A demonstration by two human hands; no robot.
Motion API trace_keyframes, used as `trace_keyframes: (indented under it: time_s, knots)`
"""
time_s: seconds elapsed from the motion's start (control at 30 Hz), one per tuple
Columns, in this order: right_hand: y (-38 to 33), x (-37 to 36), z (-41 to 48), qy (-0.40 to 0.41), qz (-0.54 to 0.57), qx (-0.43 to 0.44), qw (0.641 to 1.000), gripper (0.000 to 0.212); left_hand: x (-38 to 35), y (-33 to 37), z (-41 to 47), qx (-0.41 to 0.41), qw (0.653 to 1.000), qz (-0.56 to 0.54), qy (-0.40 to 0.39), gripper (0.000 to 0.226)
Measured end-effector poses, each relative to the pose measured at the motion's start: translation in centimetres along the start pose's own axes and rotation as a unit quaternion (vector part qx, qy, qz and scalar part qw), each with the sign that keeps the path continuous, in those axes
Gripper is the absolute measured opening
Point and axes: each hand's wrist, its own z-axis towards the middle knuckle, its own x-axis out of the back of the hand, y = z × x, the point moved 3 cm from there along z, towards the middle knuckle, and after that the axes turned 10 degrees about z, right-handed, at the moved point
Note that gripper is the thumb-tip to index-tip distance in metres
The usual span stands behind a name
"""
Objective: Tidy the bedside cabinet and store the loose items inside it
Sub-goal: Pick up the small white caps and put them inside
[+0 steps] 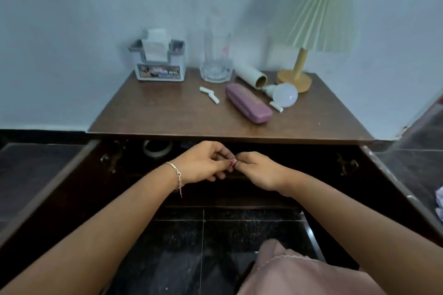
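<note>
Just below the cabinet top's front edge, the left hand pinches a small thing I cannot identify; the right hand curls against it, hold unclear. Glasses case and bulb lie loose on that top: stow them inside singly, bulb gently

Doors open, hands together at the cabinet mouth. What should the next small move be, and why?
Probably set the small item pinched between the left hand and right hand down inside the cabinet, freeing both hands: the purple case, bulb and cardboard tube lie loose on top. What the item is, I cannot tell.
</note>
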Motion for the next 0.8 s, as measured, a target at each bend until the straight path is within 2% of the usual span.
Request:
trace_keyframes:
  time_s: [0.13, 0.2, 0.27, 0.37, 0.47, 0.53, 0.67, 0.8]
  knots:
    - [-3.8, 1.6, -2.0, -0.069, 0.119, -0.012, 0.990, 0.027, 3.7, 2.7, -1.8, -0.028, 0.999, -0.007, -0.013, 0.010]
    - [-5.1, 2.5, -2.5, -0.077, 0.141, -0.001, 0.987, 0.028, 5.0, 3.7, -1.9, -0.039, 0.999, -0.033, -0.002, 0.009]
    - [-6.2, 3.8, -2.6, -0.028, 0.154, 0.020, 0.987, 0.027, 6.0, 4.2, -1.7, -0.036, 0.998, -0.053, 0.029, 0.009]
    - [-6.4, 6.4, -2.0, 0.127, 0.167, 0.042, 0.977, 0.023, 7.3, 3.8, -0.3, -0.012, 0.993, -0.043, 0.113, 0.005]
    - [-4.8, 9.8, -1.6, 0.312, 0.003, 0.050, 0.949, 0.014, 8.3, 2.6, 1.7, 0.008, 0.981, 0.013, 0.196, 0.006]
    - [-3.7, 11.1, -1.9, 0.383, -0.039, 0.039, 0.922, 0.012, 8.8, 2.0, 3.3, 0.015, 0.969, 0.086, 0.231, 0.016]
    - [-2.7, 11.1, -1.0, 0.411, -0.038, 0.028, 0.910, 0.016, 9.4, 2.1, 6.2, -0.010, 0.934, 0.239, 0.266, 0.046]
    - [-4.1, 9.9, 0.6, 0.388, -0.101, 0.065, 0.914, 0.024, 9.5, 1.9, 9.0, -0.019, 0.898, 0.366, 0.243, 0.051]
